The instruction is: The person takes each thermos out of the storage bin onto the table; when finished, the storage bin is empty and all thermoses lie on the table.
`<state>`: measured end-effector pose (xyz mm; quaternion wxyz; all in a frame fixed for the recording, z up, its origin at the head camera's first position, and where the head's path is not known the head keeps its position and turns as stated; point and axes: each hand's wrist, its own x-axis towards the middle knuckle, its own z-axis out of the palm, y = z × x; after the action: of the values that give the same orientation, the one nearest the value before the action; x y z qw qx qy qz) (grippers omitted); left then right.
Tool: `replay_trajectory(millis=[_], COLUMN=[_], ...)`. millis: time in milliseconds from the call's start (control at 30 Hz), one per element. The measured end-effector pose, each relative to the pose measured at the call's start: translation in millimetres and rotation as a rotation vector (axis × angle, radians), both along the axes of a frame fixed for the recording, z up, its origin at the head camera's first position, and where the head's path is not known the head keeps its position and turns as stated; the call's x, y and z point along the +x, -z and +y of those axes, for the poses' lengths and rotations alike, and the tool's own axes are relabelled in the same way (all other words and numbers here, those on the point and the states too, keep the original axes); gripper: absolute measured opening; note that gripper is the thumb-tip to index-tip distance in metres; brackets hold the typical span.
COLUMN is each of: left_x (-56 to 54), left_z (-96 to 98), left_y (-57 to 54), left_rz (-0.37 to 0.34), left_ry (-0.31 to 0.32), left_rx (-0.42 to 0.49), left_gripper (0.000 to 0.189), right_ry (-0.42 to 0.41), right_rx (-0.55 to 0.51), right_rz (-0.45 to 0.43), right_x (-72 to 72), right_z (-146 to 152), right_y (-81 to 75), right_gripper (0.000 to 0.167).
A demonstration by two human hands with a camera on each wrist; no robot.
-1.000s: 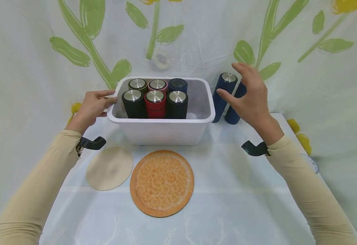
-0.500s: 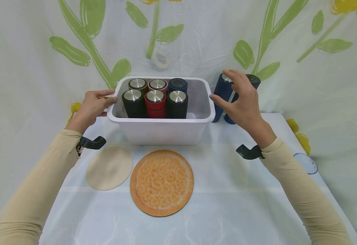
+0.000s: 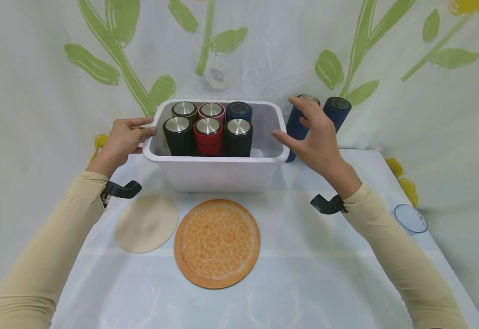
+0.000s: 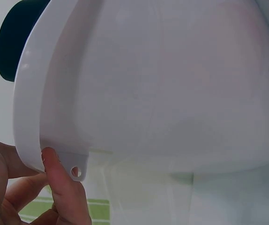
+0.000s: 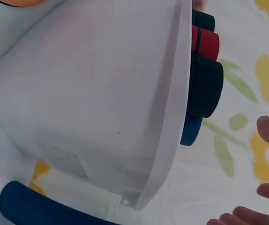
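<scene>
My left hand (image 3: pixel 122 142) grips the left rim of a white plastic tub (image 3: pixel 223 176); in the left wrist view its fingers lie on both sides of the rim. Inside the tub stand several thermos flasks with round lids, among them a red flask (image 3: pixel 208 137), a black flask (image 3: pixel 238 139) and a blue flask (image 3: pixel 239 111). My right hand (image 3: pixel 315 137) is raised over the tub's right end, its thumb and fingers spread with nothing between them. Behind that hand a navy thermos (image 3: pixel 297 123) with a steel lid stands outside the tub, partly hidden. Another navy thermos (image 3: pixel 337 109) stands to its right.
On the table (image 3: pixel 305 274) in front of the tub lie a round orange-brown mat (image 3: pixel 216 244) and a pale beige round mat (image 3: pixel 146 224). A clear round glass-like disc or dish (image 3: pixel 411 218) is at the right edge. A flower-patterned curtain (image 3: pixel 264 59) hangs behind.
My right hand has moved left, from the navy thermoses to above the tub's right rim, fingers still spread. My left hand stays on the left rim.
</scene>
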<state>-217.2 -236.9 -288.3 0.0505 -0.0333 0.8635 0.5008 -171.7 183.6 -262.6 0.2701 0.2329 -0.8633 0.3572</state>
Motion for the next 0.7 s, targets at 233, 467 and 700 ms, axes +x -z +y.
replay_trajectory(millis=[233,467,700], left_x=[-1.0,-1.1,-0.8], left_z=[0.2,-1.0,-1.5], left_y=[-1.3,-0.8,-0.7], left_rz=[-0.004,-0.012,-0.009], left_ry=[-0.006,-0.003,-0.005], left_rx=[0.000,-0.001,-0.006], left_gripper=[0.053,0.053,0.053], right_ry=[-0.053,-0.085,-0.105], right_rx=[-0.019,-0.025,-0.008], right_rz=[0.009,0.033,0.022], right_x=[-3.5,-4.8,-6.1], right_z=[-8,-15,-26], right_y=[7.8,12.4,16.1], right_gripper=[0.070,0.070,0.070])
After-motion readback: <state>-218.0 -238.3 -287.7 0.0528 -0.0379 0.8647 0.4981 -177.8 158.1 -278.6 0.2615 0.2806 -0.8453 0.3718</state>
